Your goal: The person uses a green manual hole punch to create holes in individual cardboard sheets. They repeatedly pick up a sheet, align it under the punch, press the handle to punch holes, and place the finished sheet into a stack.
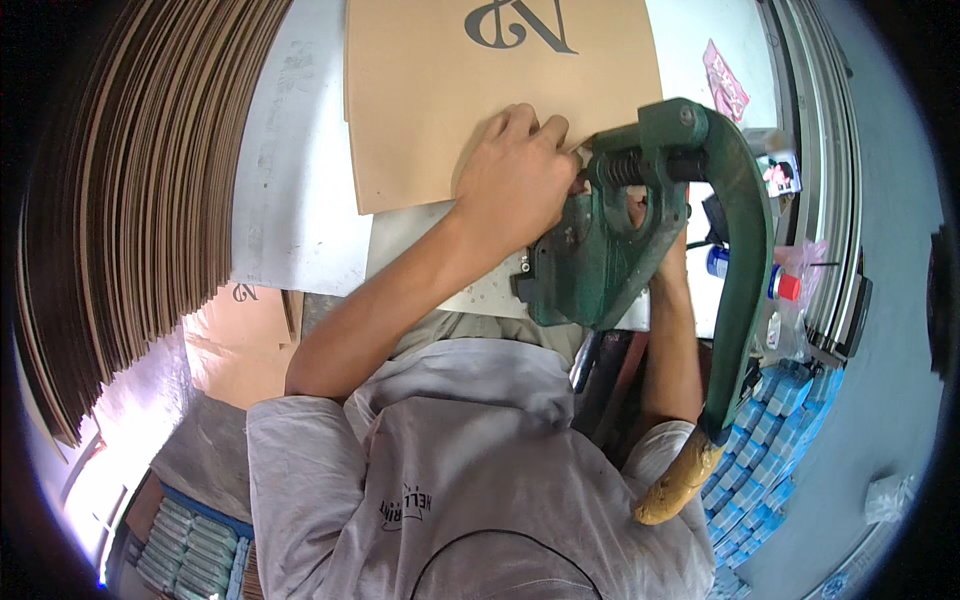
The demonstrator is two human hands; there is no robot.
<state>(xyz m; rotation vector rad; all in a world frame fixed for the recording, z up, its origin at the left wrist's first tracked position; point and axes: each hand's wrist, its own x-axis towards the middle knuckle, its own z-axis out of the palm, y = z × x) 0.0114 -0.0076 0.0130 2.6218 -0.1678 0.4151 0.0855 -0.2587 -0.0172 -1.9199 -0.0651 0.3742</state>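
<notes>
Pressing flat tan cardboard sheet, left hand

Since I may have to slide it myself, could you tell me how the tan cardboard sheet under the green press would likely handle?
The tan cardboard sheet lies flat and thin on the white table, so it probably slides easily and weighs little. Being wide and thin, it would likely bend if lifted by one edge. The left hand presses it beside the green press, suggesting it shifts readily.

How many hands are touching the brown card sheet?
1. The left hand presses on the brown card sheet beside the green press. The right hand is mostly hidden behind the press, so its contact cannot be told.
</notes>
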